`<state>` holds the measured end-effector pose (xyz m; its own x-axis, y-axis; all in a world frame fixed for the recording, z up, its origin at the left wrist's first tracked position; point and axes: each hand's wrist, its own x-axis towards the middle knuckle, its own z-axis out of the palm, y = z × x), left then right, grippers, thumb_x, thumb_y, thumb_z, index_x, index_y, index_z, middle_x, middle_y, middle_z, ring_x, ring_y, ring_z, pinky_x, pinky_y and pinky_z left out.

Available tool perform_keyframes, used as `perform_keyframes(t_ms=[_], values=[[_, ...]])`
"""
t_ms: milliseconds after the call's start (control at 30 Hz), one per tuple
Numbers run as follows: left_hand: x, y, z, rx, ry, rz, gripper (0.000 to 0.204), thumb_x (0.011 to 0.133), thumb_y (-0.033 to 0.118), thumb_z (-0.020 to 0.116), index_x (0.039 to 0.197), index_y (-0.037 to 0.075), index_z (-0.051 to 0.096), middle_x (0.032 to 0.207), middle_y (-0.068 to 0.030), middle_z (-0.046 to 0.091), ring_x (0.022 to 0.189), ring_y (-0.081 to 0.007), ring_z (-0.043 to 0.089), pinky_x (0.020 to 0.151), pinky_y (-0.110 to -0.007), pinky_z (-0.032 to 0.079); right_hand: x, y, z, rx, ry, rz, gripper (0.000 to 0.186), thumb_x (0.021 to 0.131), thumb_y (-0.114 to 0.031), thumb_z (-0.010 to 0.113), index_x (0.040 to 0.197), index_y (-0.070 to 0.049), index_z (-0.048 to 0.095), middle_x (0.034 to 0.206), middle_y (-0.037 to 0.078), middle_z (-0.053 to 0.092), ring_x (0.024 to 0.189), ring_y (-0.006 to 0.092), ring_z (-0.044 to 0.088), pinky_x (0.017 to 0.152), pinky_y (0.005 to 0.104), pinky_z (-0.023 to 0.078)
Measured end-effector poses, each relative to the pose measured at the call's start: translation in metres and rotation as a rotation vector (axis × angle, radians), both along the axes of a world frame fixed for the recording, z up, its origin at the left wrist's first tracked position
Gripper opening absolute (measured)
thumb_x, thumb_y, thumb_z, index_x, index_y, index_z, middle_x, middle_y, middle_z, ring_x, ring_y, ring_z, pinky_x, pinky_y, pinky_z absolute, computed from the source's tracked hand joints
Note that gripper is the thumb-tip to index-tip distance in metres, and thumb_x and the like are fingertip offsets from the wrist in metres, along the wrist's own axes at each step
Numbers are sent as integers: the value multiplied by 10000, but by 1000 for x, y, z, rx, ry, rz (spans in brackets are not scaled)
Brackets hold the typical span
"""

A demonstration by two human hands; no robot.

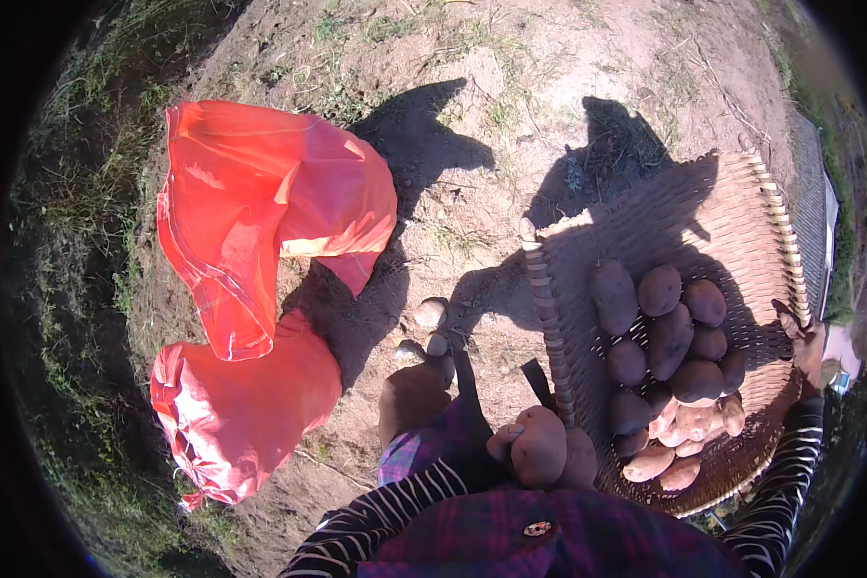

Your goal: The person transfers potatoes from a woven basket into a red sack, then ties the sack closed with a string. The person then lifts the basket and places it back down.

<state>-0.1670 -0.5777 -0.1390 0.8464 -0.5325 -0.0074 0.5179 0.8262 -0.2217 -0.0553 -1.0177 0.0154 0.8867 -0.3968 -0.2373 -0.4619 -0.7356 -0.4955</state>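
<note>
A shallow woven basket (636, 217) is tilted toward me on the right, with several brownish-red potatoes (669, 342) piled in its lower half. At its right rim, my right hand (807, 352) is closed around the edge, in part shaded. My left forearm, in a striped sleeve, reaches across the front of my body. Close against my chest, my left hand (501, 443) holds a few potatoes (539, 448) beside the basket's left rim; most of its fingers are hidden by them.
To the left, an open-mouthed red-orange sack (337, 183) stands on the dirt, and a filled, tied one (250, 405) lies nearer. Several small potatoes or stones (432, 313) lie on the ground between sacks and basket. Grass and weeds (77, 212) line the far left side.
</note>
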Motion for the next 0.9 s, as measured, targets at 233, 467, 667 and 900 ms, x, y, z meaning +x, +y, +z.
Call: perform_keyframes(t_ms=[233, 467, 667, 900], values=[[-3, 5, -25, 53, 44, -153, 259, 680, 248, 392, 657, 16, 507, 639, -137, 551, 591, -265, 532, 576, -350, 425, -22, -50, -107, -21, -63, 15, 261, 727, -3, 605, 979, 17, 541, 944, 74, 573, 833, 130, 535, 714, 236, 438], [16, -21, -33, -48, -179, -173, 313, 677, 295, 410, 740, 5, 510, 748, -156, 552, 719, -264, 533, 667, -359, 423, -24, -68, -84, 221, -310, -106, 268, 731, -151, 644, 925, 19, 572, 844, 30, 592, 761, 94, 501, 703, 225, 390], [29, -38, -22, -23, -275, -121, 353, 731, 310, 352, 674, 4, 519, 632, -143, 550, 576, -263, 517, 563, -357, 427, -22, -85, -90, 66, -141, -61, 377, 719, -199, 659, 998, 22, 537, 931, 65, 580, 833, 122, 509, 765, 247, 381], [48, -37, -23, 120, -333, -109, 407, 720, 350, 367, 739, -28, 516, 581, -156, 554, 518, -284, 512, 561, -377, 420, -29, -80, -84, 60, -139, -193, 365, 708, -223, 671, 956, 22, 562, 895, 55, 591, 810, 116, 513, 755, 235, 378]])
